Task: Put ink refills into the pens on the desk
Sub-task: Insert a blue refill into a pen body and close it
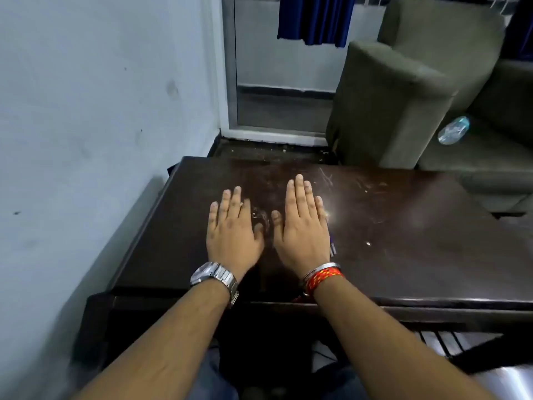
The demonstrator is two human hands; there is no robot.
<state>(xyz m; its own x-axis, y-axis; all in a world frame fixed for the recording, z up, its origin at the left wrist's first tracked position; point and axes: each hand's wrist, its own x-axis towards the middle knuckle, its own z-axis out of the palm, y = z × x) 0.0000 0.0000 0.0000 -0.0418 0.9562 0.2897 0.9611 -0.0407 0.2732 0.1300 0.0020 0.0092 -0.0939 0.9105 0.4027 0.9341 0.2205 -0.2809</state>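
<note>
Both my hands lie flat, palms down, side by side on the dark wooden desk (403, 255). My left hand (232, 229) wears a ring and a steel watch at the wrist; its fingers are spread and hold nothing. My right hand (302, 229) has a red thread and a metal bangle at the wrist. Pens (332, 246) lie under my right hand; only a thin tip with a blue and silver part shows past its right edge. How many pens there are is hidden. No separate refills can be made out.
A white wall runs along the desk's left side. Beyond the far edge stand a glass door (282, 82) with a blue curtain and a grey-green sofa (403, 111) with a plastic bottle (453, 130) on its seat. The desk top is scratched.
</note>
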